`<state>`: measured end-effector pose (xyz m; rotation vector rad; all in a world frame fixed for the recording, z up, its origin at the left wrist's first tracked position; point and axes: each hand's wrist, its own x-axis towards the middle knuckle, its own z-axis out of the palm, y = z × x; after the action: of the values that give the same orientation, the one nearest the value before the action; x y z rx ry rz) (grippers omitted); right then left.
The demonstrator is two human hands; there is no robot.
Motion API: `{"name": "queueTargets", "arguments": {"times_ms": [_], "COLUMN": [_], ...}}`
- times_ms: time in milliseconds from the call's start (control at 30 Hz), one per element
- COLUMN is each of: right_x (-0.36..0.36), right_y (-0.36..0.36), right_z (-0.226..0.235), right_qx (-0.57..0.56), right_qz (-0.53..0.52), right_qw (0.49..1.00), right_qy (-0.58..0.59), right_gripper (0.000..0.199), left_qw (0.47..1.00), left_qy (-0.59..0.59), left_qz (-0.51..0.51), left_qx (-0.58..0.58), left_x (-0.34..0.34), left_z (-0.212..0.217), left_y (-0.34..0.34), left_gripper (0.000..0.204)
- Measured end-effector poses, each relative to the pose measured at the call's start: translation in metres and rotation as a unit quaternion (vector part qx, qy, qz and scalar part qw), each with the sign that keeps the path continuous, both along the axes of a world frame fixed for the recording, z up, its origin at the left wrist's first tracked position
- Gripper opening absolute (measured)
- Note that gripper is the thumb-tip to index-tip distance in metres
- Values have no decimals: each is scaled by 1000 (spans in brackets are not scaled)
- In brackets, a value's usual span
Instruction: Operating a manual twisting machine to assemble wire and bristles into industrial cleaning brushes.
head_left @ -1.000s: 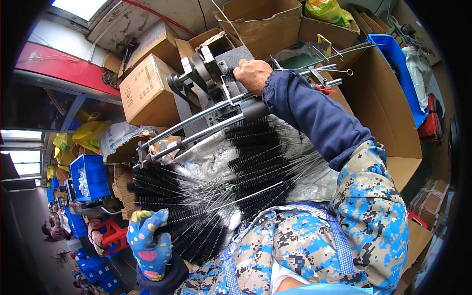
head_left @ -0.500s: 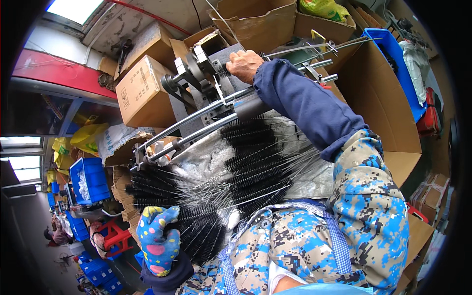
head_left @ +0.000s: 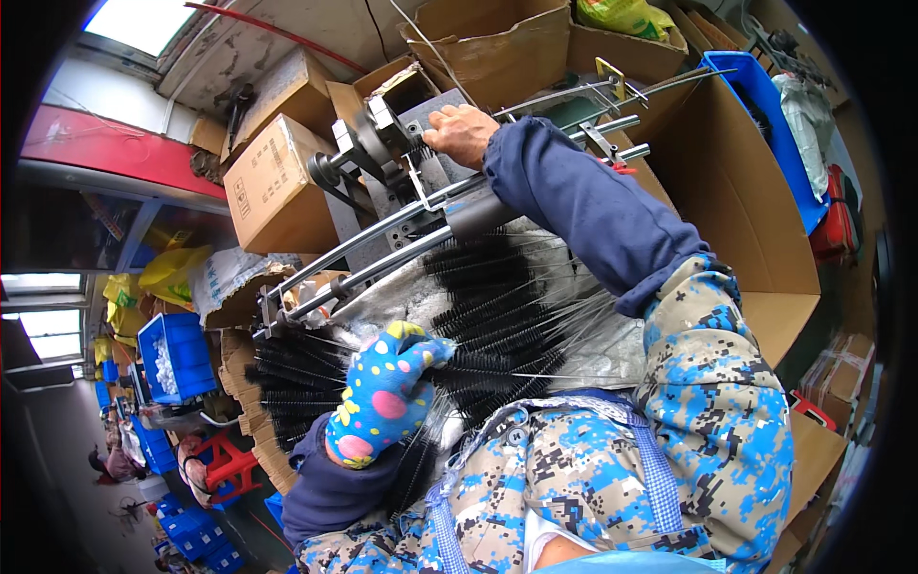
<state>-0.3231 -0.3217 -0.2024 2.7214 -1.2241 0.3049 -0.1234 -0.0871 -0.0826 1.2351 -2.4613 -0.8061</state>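
My left hand (head_left: 387, 387), in a blue glove with coloured dots, reaches across a pile of black twisted-wire brushes (head_left: 492, 316) on my lap. Its fingers are bent together, their tips at the bristles; what lies between them is hidden. More black brushes (head_left: 292, 383) with thin wire stems lie left of this hand. My bare right hand (head_left: 462, 134) is at the far side, fingers curled against a metal machine (head_left: 382, 143) with a round spindle head. I cannot make out what those fingers hold. Two steel rods (head_left: 392, 253) run in front of it.
A closed carton (head_left: 277, 187) stands left of the machine. Large open cartons (head_left: 727, 182) and a blue crate (head_left: 779, 143) are at the right. Farther left are a blue bin (head_left: 177, 354) with white pieces, a red stool (head_left: 229, 466) and people at work.
My left hand has moved up and right, from the left brushes to the middle of the pile. My right hand has shifted slightly left, closer to the spindle head.
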Motion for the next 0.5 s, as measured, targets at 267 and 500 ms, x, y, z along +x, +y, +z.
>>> {"name": "queueTargets", "arguments": {"times_ms": [267,500], "right_x": [-20,-74], "right_y": [1,43], "right_z": [-13,8], "right_qx": [-29,117], "right_qz": [-121,-231], "right_qw": [991,963], "right_qy": [-49,-77], "right_gripper": [26,58], "left_qw": [998,982], "left_qy": [-19,35], "left_qz": [4,185], "left_qx": [-66,-10], "left_x": [18,63], "left_z": [5,37], "left_y": [18,58], "left_gripper": [49,47]}}
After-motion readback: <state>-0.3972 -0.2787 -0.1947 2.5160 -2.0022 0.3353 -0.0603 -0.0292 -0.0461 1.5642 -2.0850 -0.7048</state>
